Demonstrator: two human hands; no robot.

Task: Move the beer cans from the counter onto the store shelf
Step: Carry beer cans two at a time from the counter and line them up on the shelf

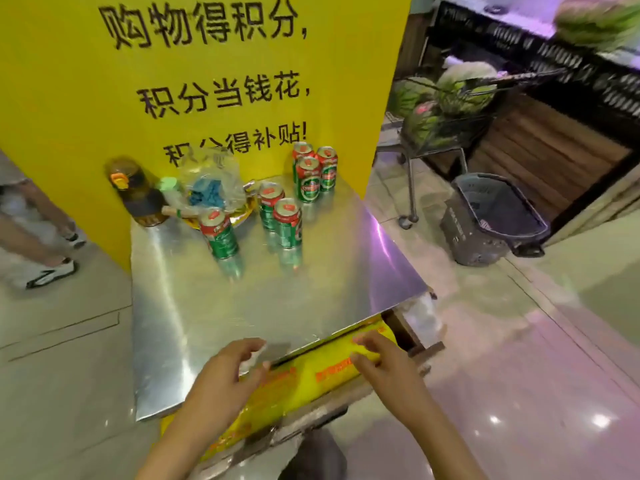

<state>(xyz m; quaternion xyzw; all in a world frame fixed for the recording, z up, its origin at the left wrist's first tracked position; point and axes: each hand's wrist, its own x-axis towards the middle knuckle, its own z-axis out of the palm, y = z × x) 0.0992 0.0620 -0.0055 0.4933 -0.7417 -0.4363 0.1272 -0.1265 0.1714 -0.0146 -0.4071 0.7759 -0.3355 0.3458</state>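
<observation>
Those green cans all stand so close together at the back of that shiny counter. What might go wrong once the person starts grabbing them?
Both hands, left hand and right hand, are empty at the near edge, so every can means a long reach.
1. The three cans by the yellow sign nearly touch; lifting one could topple another.
2. Reaching for the nearest can could knock the oil bottle beside it.

Yellow sign (pixel 207 81), far, top line: 购物得积分,
Yellow sign, middle line: 积分当钱花,
Yellow sign, bottom line: 积分得补贴!, second character half hidden behind a clear plastic bag (pixel 213 178)
Beer cans (pixel 287 221), green and red labels: print too blurred to read
Yellow box (pixel 311 372), near edge: orange print, unreadable
</observation>
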